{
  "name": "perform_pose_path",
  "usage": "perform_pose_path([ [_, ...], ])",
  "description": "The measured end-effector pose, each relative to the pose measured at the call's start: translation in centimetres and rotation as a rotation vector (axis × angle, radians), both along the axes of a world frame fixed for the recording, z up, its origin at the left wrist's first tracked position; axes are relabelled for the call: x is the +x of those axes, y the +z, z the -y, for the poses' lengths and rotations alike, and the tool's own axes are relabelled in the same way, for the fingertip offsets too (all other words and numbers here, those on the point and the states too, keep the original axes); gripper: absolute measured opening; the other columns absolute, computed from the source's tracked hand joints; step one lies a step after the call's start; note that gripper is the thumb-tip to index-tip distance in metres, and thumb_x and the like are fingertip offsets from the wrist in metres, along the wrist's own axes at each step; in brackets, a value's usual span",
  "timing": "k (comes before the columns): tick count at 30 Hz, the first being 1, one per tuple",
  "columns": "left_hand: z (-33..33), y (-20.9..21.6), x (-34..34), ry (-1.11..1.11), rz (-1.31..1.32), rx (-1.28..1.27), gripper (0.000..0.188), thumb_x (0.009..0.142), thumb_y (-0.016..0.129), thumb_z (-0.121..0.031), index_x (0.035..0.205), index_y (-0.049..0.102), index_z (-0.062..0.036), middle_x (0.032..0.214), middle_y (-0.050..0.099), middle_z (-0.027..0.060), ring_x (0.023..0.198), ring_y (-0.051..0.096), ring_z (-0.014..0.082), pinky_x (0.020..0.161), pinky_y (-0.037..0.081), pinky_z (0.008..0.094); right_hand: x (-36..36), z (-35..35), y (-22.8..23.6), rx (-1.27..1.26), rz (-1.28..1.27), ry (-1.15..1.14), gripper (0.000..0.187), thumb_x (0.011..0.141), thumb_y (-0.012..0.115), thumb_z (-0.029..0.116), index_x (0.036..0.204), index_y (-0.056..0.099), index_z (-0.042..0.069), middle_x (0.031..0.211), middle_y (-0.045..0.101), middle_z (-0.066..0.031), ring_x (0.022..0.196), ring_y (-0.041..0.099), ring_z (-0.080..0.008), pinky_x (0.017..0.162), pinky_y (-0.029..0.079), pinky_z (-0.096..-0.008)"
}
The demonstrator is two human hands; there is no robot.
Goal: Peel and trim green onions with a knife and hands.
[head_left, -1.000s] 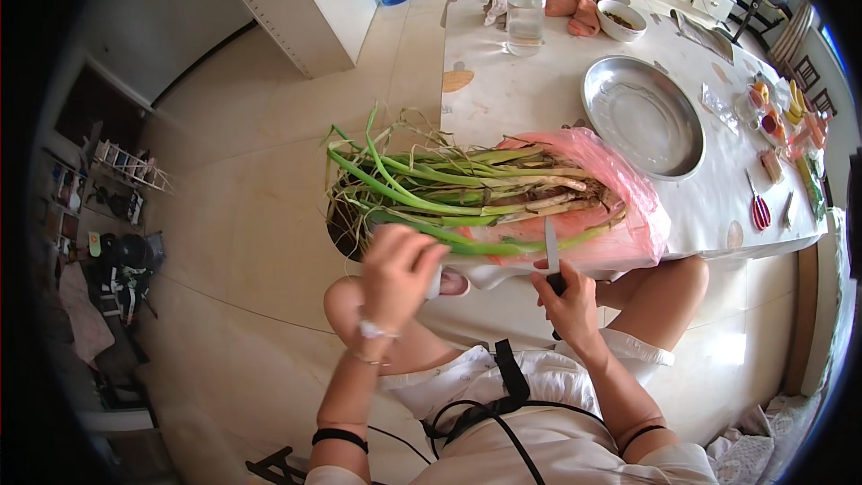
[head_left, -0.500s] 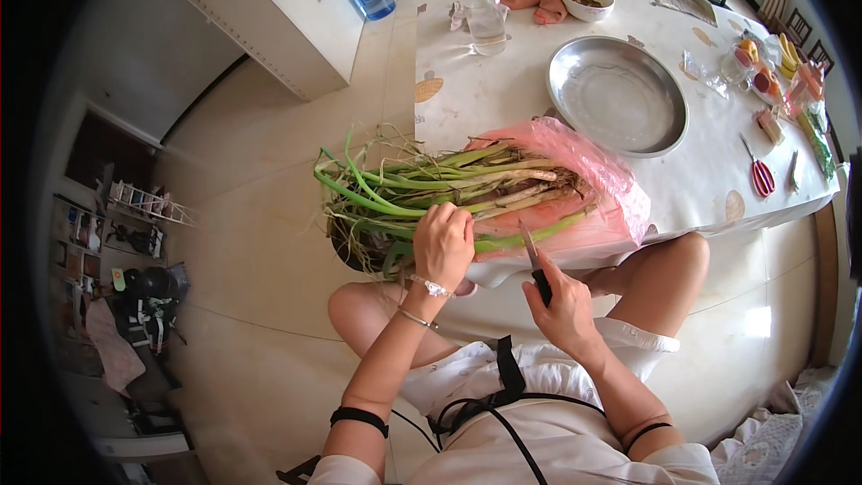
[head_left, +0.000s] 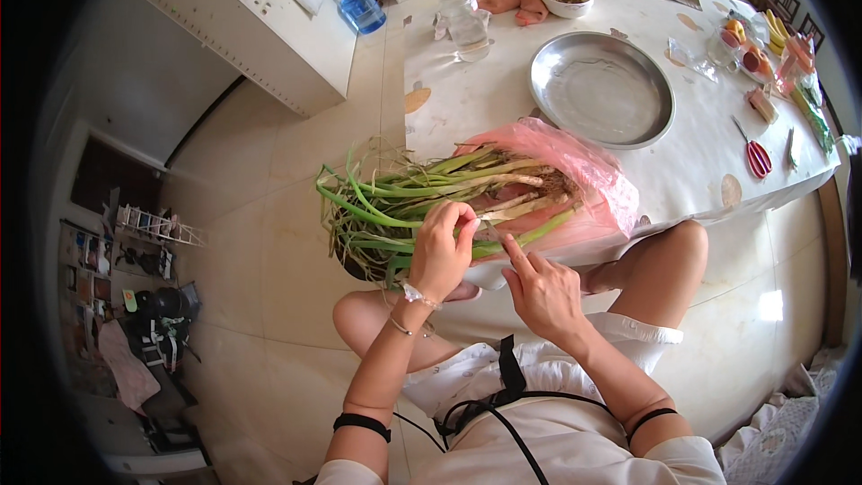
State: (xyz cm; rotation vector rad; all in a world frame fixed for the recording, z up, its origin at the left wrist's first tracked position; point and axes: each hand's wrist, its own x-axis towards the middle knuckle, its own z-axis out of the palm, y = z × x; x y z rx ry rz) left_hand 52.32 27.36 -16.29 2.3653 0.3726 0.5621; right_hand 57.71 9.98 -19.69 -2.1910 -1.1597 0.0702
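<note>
A heap of long green onions (head_left: 489, 181) lies on a pink plastic bag (head_left: 603, 181) at the near left corner of the table. Their green tops hang over its edge to the left, and soil clings to the root ends. My left hand (head_left: 440, 247) is closed in a pinch at the near side of the heap, over one onion's stalk. My right hand (head_left: 546, 298) grips a small knife (head_left: 491, 231), forefinger stretched along it. The blade points left and reaches close to my left fingertips. The knife's handle is hidden in my palm.
Behind the bag sits a wide metal basin (head_left: 603, 94). A glass jar (head_left: 465, 25), an orange-pink cloth (head_left: 519, 4) and bowls (head_left: 567, 0) stand farther back. Red-handled scissors (head_left: 758, 160) and fruit (head_left: 756, 61) lie at the right. My knees are below the table's front edge.
My right hand has moved slightly left, and the knife has swung from pointing away to pointing left, toward my left fingers. My left hand stays at the onion. The whole view has shifted a little.
</note>
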Motion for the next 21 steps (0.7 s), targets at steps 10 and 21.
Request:
perform_pose_path([
  [10,1.8,0.1,0.3,-0.111,0.177,0.11,0.009,0.083,0.062,-0.004,0.086,0.053,-0.0016,0.086,0.056,0.0104,0.083,0.054,0.031,0.074,0.044,0.0398,1.8,-2.0,-0.6,0.093,-0.059,-0.157,0.059,0.086,0.059,0.017,0.141,0.038,0.007,0.08,0.06,-0.0111,0.063,0.062,-0.0302,0.054,0.049,-0.0415],
  [21,0.0,-2.8,-0.8,-0.042,-0.009,0.064,0.048,0.069,0.079,-0.012,0.111,0.06,-0.0008,0.105,0.059,0.0124,0.098,0.056,0.0302,0.085,0.046,0.0386,2.8,-0.7,-1.9,0.267,-0.177,-0.272,0.035,0.09,0.056,0.012,0.125,0.059,0.015,0.079,0.062,-0.0196,0.064,0.062,-0.037,0.055,0.048,-0.0452],
])
